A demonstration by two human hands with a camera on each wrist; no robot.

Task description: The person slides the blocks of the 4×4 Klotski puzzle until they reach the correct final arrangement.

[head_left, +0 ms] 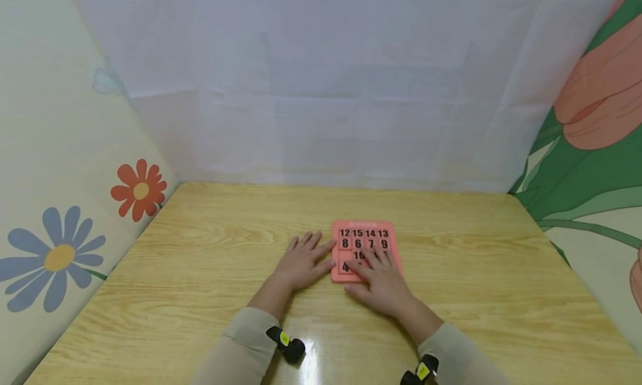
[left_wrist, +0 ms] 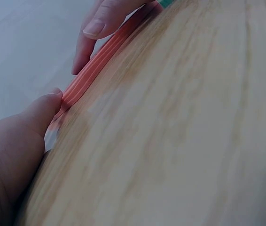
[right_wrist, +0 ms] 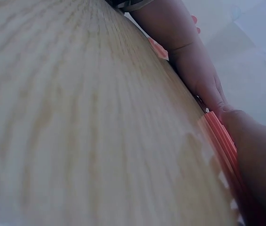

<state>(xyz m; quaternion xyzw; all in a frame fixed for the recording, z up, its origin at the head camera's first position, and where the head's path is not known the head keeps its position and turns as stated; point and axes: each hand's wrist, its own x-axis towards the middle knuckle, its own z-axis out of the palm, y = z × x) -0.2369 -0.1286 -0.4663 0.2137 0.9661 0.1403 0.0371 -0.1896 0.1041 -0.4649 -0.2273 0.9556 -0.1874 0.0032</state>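
Nearest the wearer, the right hand [head_left: 382, 284] lay over the near rows of the number puzzle [head_left: 383, 224], its fingers hiding several tiles. The chief risk, in this inspector's judgement, was a wrong tile being dragged, caused by covered numbers and several fingertips lying close together. A tile pushed aslant could also have jammed against its neighbour. The left hand [head_left: 302, 262] met one side only, so a hard push to the right might have skidded the puzzle across the smooth-looking bench [head_left: 200, 234].

As to position, the puzzle lay flat on the bench. The right thumb was beside its near edge; contact could not be confirmed. The right index tip was at the tile marked 4 [head_left: 343, 268], in the near left corner; how firmly it pressed could not be told. That hand's fingers were extended, slightly apart and clamped on nothing. The left fingers were spread and nearly straight, with thumb and index tips against the puzzle's left edge. Beyond the 4 appeared a bare gap [head_left: 345, 256], left of the 10. The two farther rows were readable. Behind the bench, well apart, hung a white sheet [head_left: 326, 95].
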